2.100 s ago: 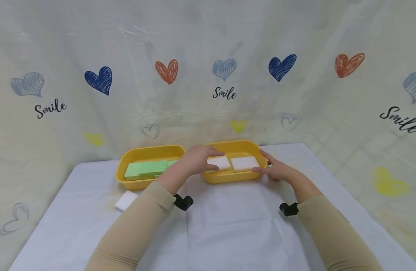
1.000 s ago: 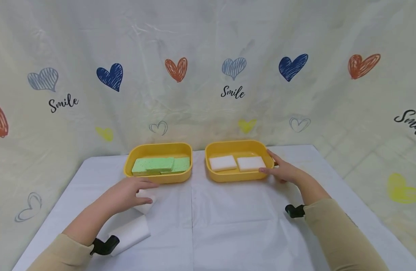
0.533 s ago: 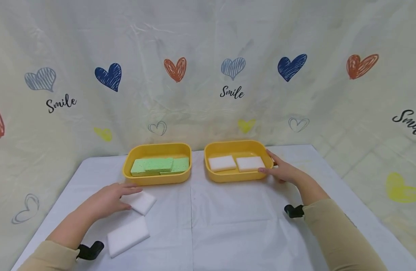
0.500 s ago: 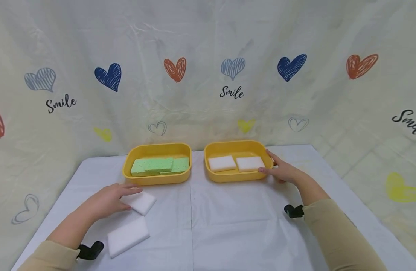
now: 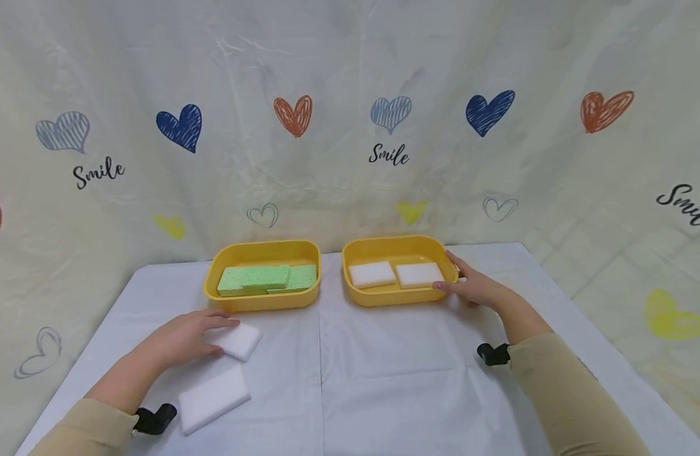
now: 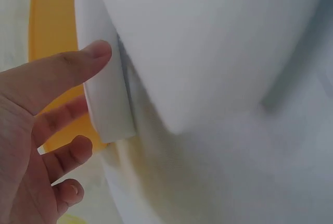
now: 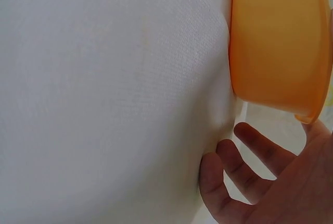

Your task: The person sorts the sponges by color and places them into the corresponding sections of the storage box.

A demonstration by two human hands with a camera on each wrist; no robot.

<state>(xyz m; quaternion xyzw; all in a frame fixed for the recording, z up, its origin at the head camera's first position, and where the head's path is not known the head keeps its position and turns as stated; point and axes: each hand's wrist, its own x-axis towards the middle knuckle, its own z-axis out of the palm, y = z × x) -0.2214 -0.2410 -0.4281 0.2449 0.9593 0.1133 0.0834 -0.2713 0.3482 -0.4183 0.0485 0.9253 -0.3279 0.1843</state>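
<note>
My left hand (image 5: 181,339) has its thumb and index finger at opposite edges of a small white sponge (image 5: 241,342) lying flat on the table. In the left wrist view the thumb (image 6: 96,52) lies on that sponge's side (image 6: 112,109), and a finger passes behind it. A larger-looking white sponge (image 5: 214,399) lies nearer, below the hand. At the right, my right hand (image 5: 475,288) holds the right end of a yellow tray (image 5: 401,297), its other fingers spread loosely under the rim. Two white sponges (image 5: 372,274) lie side by side in that tray.
A second yellow tray (image 5: 270,304) stands to the left of the first, with several green sponges (image 5: 264,277) overlapping inside. Both trays sit at the back edge of the white-covered table (image 5: 384,392), before a hanging sheet printed with hearts (image 5: 181,126).
My left hand has come away from a white sponge in the right tray and moved left and nearer, to the small sponge on the table. My right hand has stayed at the tray's end.
</note>
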